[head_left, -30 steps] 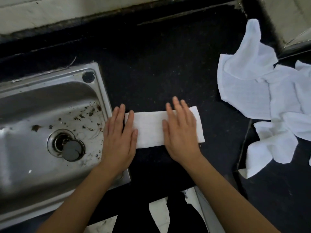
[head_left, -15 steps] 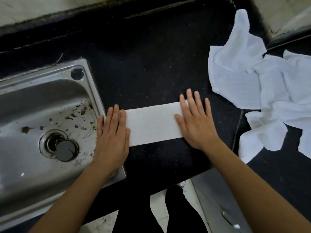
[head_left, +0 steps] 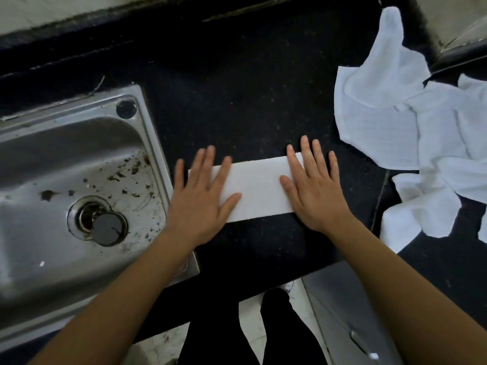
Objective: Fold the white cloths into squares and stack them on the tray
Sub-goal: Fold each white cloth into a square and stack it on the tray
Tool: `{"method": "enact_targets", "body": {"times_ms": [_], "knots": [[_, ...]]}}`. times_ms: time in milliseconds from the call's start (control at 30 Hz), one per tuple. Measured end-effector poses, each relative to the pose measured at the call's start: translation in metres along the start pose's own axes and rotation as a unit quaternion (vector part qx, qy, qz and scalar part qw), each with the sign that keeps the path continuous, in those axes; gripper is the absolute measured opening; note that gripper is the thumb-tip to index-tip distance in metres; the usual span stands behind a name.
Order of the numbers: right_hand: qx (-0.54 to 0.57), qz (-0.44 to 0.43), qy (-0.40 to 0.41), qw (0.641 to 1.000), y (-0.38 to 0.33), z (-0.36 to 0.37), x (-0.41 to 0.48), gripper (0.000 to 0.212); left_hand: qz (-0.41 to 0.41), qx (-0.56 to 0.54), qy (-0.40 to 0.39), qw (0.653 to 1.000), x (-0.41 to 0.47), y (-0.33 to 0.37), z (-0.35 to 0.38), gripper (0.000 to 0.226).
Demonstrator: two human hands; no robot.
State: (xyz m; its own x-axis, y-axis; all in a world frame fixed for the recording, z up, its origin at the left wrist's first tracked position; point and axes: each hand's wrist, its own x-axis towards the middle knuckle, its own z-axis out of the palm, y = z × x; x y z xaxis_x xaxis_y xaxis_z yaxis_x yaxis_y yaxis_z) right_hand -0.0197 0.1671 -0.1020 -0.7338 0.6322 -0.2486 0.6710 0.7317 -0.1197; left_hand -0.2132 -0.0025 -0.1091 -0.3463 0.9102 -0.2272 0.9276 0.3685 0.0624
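Closest to the camera, two dark legs (head_left: pixel 253 330) are standing on a pale floor, cut off at the bottom edge. Both forearms are reaching up from the lower corners, their upper parts out of frame.

The left hand (head_left: pixel 200 196) is lying flat, fingers spread apart, palm down on the left end of the strip (head_left: pixel 257 189), a white cloth folded long and narrow on the black counter (head_left: pixel 237 101). That end is hiding under the palm, so I can't tell where its edge is sitting. The right hand (head_left: pixel 313 188) is doing the same on the right end, fingers splayed and pressing flat, nothing gripped; the strip's right corner is peeking out between the fingers.

Left of the hands the steel sink (head_left: pixel 147 133) is showing brown flecks around a plugged drain (head_left: pixel 105 227), and its left side is running out of frame.

Further right, the pile (head_left: pixel 395 114) of loose, crumpled white cloths is sprawling well apart from the strip, partly cut off by the right edge, so how many cloths are in it is hard to say.
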Motion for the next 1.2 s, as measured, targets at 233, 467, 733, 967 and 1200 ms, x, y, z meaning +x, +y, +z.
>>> {"method": "enact_targets", "body": {"times_ms": [233, 467, 733, 967, 1200], "knots": [[0.060, 0.033, 0.033, 0.997, -0.007, -0.002, -0.006, 0.066, -0.015, 0.003, 0.017, 1.000, -0.012, -0.017, -0.001, 0.074], [0.166, 0.219, 0.048, 0.960, -0.023, -0.029, -0.038, 0.047, -0.010, 0.007, 0.025, 1.000, -0.012, -0.017, -0.003, 0.072], [0.304, 0.273, -0.019, 0.912, -0.022, -0.047, -0.012, 0.020, -0.008, -0.004, 0.037, 0.999, -0.012, -0.017, -0.001, 0.071], [0.593, 0.355, -0.015, 0.722, -0.018, -0.057, -0.009, 0.025, -0.005, -0.017, 0.037, 0.999, -0.013, -0.021, 0.000, 0.067], [0.652, 0.350, 0.069, 0.669, -0.017, -0.070, -0.008, 0.013, -0.007, -0.173, 0.116, 0.978, -0.017, -0.025, 0.001, 0.061]]}}
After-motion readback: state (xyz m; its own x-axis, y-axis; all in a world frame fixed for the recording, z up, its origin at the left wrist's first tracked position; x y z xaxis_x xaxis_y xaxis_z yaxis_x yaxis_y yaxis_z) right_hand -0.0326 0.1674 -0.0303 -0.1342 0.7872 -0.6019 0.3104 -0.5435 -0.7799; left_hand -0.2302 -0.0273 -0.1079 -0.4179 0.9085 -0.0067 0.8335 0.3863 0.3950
